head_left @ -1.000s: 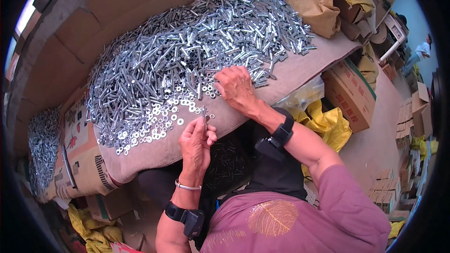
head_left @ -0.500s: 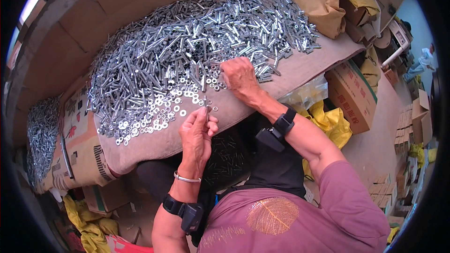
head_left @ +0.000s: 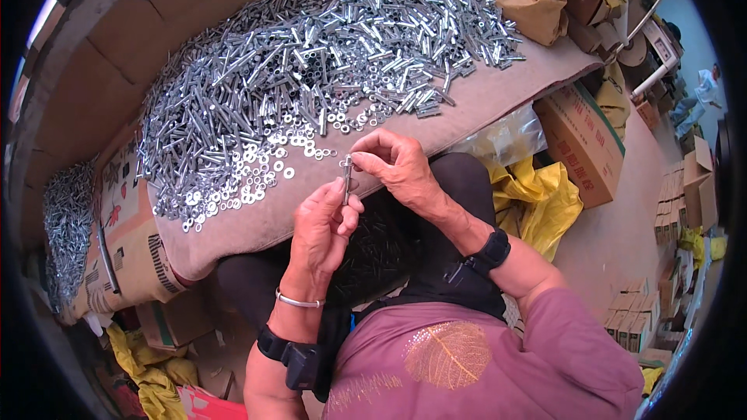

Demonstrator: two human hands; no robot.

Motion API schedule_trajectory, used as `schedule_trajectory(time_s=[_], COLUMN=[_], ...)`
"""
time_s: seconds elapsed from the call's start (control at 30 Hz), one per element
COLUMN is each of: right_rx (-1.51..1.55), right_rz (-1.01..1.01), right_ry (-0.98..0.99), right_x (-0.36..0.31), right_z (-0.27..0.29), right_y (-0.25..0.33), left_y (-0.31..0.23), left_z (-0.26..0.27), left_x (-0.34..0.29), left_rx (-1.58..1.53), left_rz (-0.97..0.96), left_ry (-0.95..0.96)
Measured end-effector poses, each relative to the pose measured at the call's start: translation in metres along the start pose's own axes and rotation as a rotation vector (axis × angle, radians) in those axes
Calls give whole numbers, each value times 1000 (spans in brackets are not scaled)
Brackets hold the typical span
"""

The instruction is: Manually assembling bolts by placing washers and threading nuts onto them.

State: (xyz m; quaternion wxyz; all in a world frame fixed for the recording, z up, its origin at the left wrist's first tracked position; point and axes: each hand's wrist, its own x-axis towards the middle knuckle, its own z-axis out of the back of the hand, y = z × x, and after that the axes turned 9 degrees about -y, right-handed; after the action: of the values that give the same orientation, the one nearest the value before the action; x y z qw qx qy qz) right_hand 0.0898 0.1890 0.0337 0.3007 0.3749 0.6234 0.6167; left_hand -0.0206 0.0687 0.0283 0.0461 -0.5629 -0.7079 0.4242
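Note:
Upright between the thumb and fingers of my left hand (head_left: 317,222) is a slim metal bolt (head_left: 347,177). My right hand (head_left: 405,175) is closed in a pinch at the bolt's upper end; a small piece of hardware shows there, too small to name. Just beyond my hands, flat washers (head_left: 253,175) and small rings lie scattered along the near edge of a large heap of silvery metal sleeves and bolts (head_left: 327,54). The heap rests on a brown cloth-covered surface (head_left: 498,101).
Below my hands, a dark container (head_left: 369,260) holds several bolts. At the right are a cardboard box (head_left: 580,144), a clear plastic bag (head_left: 510,134) and yellow sacking (head_left: 541,202). Another metal pile (head_left: 68,225) lies far left. A person (head_left: 704,93) is in the distance at right.
My right hand has come back from the edge of the heap toward me and now meets the top of the bolt. My left hand keeps its hold on the bolt.

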Motion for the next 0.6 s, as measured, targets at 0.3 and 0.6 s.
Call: schedule_trajectory(time_s=[0.3,0.6], right_rx=[139,120], right_rz=[-39,-119], right_ry=[68,267], right_x=[-12,-21], right_z=[7,13], right_y=[-7,5], left_y=[3,5], left_z=[6,7], left_x=[-12,-32], left_rx=[42,626], left_rz=[79,-453], left_ry=[25,-136])
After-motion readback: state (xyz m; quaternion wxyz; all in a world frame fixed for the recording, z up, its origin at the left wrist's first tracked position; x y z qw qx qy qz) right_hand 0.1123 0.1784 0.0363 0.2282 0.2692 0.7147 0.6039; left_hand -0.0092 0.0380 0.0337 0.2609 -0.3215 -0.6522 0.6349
